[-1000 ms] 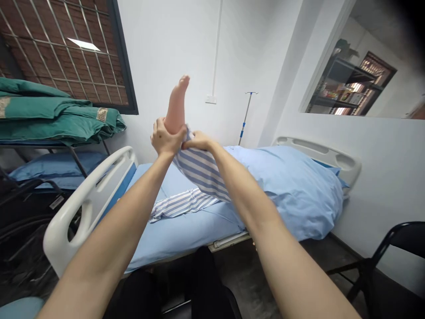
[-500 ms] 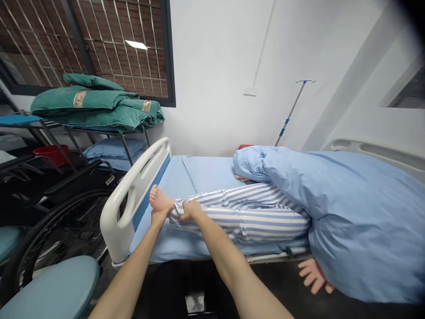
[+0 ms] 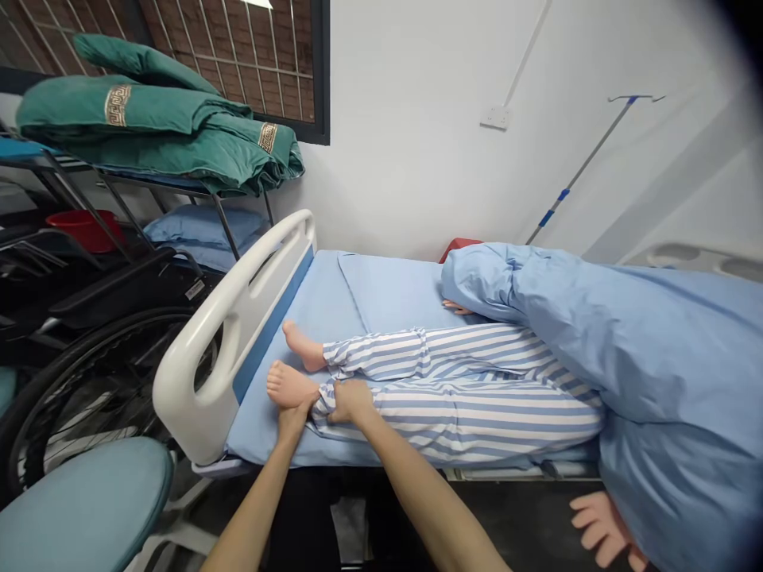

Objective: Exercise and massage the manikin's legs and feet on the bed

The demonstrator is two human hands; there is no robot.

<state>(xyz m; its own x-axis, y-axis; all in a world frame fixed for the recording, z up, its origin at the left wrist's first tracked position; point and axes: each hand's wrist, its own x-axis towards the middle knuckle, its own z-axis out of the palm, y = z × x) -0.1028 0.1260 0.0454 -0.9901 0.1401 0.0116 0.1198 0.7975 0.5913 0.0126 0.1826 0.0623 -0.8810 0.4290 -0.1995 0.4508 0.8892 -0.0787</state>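
A figure that looks like a care mannequin lies on the bed in blue-and-white striped trousers [image 3: 470, 413]. My left hand [image 3: 293, 421] is closed around the heel and ankle of its near foot [image 3: 291, 386], thumb side toward the trouser cuff. Just to the right, my right hand [image 3: 353, 400] grips the lower part of the near trouser leg, its fingertips partly hidden by the cloth. Beyond it lies the far foot [image 3: 303, 346], toes toward the footboard, untouched. A blue quilt [image 3: 656, 342] covers the upper body.
The white footboard [image 3: 179, 381] stands left of the feet. A wheelchair [image 3: 89, 334] and a round stool [image 3: 89, 504] are at the left, green folded bedding [image 3: 160, 119] behind. The mannequin's hand [image 3: 605, 524] hangs over the near bed edge. An IV pole [image 3: 572, 183] leans beyond the bed.
The near leg, held in both my hands, has come toward me and lower, uncovering the far foot. My view has tilted down and come closer to the bed.
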